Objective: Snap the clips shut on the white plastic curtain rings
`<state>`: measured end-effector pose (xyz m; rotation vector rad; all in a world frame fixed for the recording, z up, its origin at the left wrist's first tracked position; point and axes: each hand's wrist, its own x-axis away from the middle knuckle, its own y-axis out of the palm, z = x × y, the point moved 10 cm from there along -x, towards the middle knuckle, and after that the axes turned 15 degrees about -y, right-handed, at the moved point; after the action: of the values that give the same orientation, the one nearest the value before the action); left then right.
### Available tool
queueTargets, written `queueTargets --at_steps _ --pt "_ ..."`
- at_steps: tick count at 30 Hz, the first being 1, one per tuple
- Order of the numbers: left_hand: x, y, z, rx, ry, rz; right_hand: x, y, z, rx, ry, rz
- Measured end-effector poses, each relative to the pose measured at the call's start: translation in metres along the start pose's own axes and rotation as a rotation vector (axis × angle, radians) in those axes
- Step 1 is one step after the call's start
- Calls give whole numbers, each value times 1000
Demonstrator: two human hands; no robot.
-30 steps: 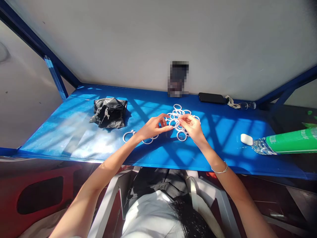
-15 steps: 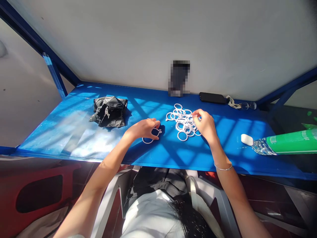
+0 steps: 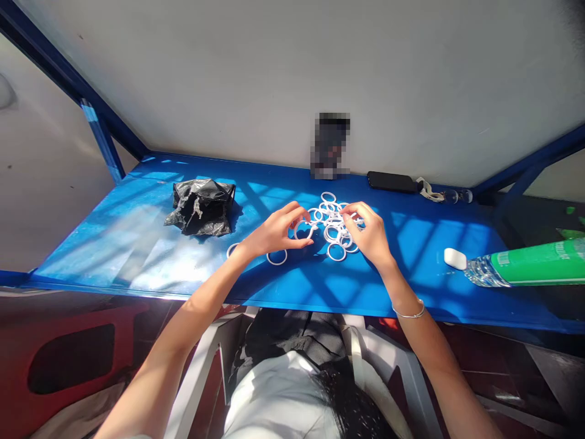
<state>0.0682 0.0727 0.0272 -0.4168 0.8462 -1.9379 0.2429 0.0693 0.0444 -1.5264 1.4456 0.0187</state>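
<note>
Between the thumb and fingers of my left hand [image 3: 286,230] is a white plastic curtain ring [image 3: 297,235] with a small eyelet, held just left of a loose pile of similar rings [image 3: 336,233]. My right hand [image 3: 369,235] is closed in a pinch at the pile's right side. A white ring shows at its fingertips, partly covered by them. Below my left hand, one separate ring [image 3: 276,263] lies on the blue table [image 3: 292,289]. Another ring [image 3: 231,249] is partly hidden behind my left wrist.
A crumpled black plastic bag [image 3: 201,207] sits on the left. Along the back are a blurred dark object [image 3: 329,146], a black phone [image 3: 392,182] and glasses [image 3: 457,195]. A white case [image 3: 456,258] and a green-labelled bottle [image 3: 539,262] lie at the right.
My left hand has moved right and slightly up, bringing a ring close to the pile. My right hand has shifted left over the pile. A ring behind my left wrist now shows.
</note>
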Motion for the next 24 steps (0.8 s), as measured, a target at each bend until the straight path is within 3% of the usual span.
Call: queueTargets --at_steps 4,8,12,15,18,24 --pt "3 -1 13 -60 115 173 13 35 1 -324 126 -88" --pt "6 12 20 -211 209 268 25 67 4 -574 252 -179" --pt "11 22 28 -305 286 316 29 81 8 -706 348 -206" --pt "16 20 34 -297 328 380 29 80 9 -755 382 -190" --pt "13 10 29 -90 256 360 26 70 8 -742 357 -116" --pt "-3 13 -2 410 -112 122 23 55 1 -625 258 -68"
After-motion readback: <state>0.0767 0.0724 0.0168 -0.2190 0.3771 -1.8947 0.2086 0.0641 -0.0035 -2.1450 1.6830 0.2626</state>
